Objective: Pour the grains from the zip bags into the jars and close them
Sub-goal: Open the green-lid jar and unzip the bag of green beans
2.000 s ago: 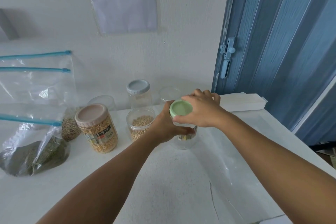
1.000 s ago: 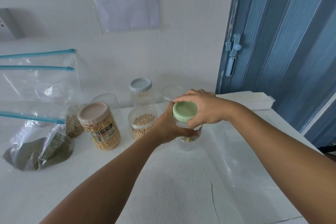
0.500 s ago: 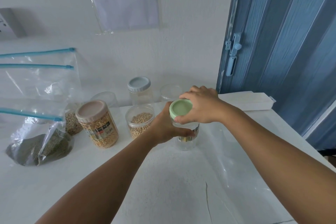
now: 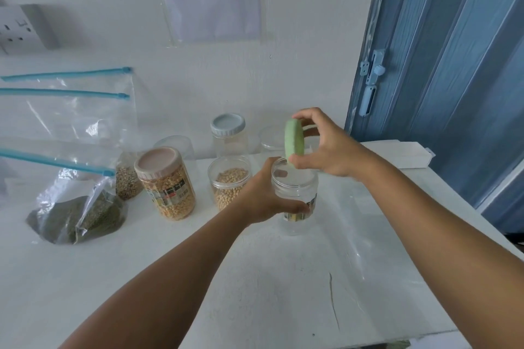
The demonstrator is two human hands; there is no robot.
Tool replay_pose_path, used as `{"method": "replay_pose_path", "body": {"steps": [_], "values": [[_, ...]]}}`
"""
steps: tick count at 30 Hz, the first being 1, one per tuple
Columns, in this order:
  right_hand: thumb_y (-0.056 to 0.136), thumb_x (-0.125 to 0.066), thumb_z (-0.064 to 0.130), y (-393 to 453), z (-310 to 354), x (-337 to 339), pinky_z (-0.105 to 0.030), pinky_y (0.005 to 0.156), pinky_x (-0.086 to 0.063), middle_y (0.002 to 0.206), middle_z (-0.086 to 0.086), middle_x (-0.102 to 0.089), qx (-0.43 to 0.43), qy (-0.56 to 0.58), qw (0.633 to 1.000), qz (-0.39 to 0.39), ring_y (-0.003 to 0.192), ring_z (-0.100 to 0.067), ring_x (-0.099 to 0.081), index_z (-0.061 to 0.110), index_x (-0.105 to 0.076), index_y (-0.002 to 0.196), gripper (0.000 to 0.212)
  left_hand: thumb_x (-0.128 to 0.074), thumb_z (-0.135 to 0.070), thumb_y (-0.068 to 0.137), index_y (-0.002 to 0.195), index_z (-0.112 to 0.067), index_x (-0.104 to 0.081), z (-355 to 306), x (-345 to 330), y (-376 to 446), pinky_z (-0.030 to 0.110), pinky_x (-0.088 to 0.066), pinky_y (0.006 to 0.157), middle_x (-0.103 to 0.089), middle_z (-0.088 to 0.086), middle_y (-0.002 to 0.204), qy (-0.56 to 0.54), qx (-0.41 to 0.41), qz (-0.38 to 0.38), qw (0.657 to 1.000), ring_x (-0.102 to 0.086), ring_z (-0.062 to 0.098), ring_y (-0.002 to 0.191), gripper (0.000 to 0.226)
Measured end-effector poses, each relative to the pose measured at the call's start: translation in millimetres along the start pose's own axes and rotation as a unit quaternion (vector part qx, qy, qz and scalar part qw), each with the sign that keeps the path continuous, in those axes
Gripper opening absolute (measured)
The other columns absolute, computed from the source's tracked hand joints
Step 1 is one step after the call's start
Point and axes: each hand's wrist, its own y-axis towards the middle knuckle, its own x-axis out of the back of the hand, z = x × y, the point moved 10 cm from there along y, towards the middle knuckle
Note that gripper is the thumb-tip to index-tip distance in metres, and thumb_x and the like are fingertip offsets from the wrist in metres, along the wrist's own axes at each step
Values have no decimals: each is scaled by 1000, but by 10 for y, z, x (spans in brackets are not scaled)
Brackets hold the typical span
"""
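An empty clear jar [image 4: 296,193] stands in the middle of the white table, and my left hand [image 4: 265,195] grips its side. My right hand [image 4: 326,144] pinches the green lid [image 4: 293,140], tilted on edge just above the jar's open mouth. To the left stand an open jar of pale beans [image 4: 230,183] and a corn jar with a pink lid [image 4: 166,183]. A zip bag of green grains [image 4: 79,214] and a zip bag of brown grains [image 4: 127,183] sit at the far left.
A grey-lidded empty jar [image 4: 228,133] and two more clear jars stand by the wall. Empty zip bags [image 4: 73,110] lean at the left. A white box [image 4: 408,154] lies at the back right beside the blue folding door [image 4: 442,65].
The green lid was on the jar under my right hand; now it is off and lifted, tipped on edge above the open mouth. My left hand has stayed on the jar.
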Motion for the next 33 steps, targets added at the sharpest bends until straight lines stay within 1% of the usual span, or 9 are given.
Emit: {"method": "replay_pose_path", "body": {"steps": [6,10,15,18,20,22,25,29,33], "values": [[90,-81,20,-369,-579,-83,-12,80,-50,120,12,-64,-115,278,922,-243,106,4,-65,27,-55,130,48,-101,-40,57,142,-36,-38,36,109,-218,30,-50,96,-57,-16,126,15,-21,8,1000,-56,8,119,106],[77,-90,34,-637,-879,-390,-30,101,-48,130,8,-66,-207,267,894,-295,121,-11,-62,25,-59,132,64,-101,-42,57,140,-38,-38,145,274,-478,20,-46,85,-57,-16,126,15,-35,13,999,-55,-1,115,104],[77,-92,37,-896,-1019,-992,-34,103,-44,141,4,-54,-303,178,908,-229,130,-18,-54,24,-43,150,89,-102,-44,55,134,-44,-34,304,508,-733,24,-49,93,-57,-12,130,11,-43,25,999,-56,5,119,105],[77,-89,43,-945,-1080,-1288,-35,93,-51,137,2,-59,-334,57,929,-148,123,-21,-59,25,-45,146,83,-102,-46,54,137,-43,-34,372,612,-831,20,-45,92,-57,-12,134,19,-43,36,998,-55,9,124,107],[79,-84,46,-948,-1061,-1406,-40,100,-52,143,-3,-56,-334,-31,936,-101,129,-26,-57,25,-44,147,82,-101,-48,52,147,-37,-34,397,674,-879,22,-45,98,-57,-14,137,18,-47,36,998,-54,9,128,117],[87,-80,43,-915,-915,-1421,-40,115,-40,160,-4,-38,-301,-38,947,-105,147,-26,-40,23,-34,160,89,-101,-53,49,152,-36,-32,397,716,-921,31,-46,107,-56,-17,137,17,-50,38,998,-53,8,130,124],[98,-62,46,-798,-548,-1358,-41,123,-25,161,0,-36,-201,31,969,-140,153,-22,-29,34,-50,150,55,-100,-57,47,149,-40,-33,419,763,-952,38,-48,111,-57,-21,136,20,-49,38,998,-54,7,130,123],[98,-40,60,-685,-659,-1285,-53,128,-6,171,4,-24,-228,-188,954,-56,157,-23,-19,38,-47,154,60,-99,-59,48,148,-43,-34,430,824,-982,41,-50,110,-58,-21,135,28,-37,33,998,-54,6,130,120],[82,-35,62,-677,-842,-1541,-50,121,-27,163,-1,-35,-194,-234,951,52,148,-29,-35,44,-35,158,78,-102,-50,53,145,-46,-35,420,838,-1009,38,-49,109,-60,-23,129,37,-30,27,999,-55,-2,124,113]]}}
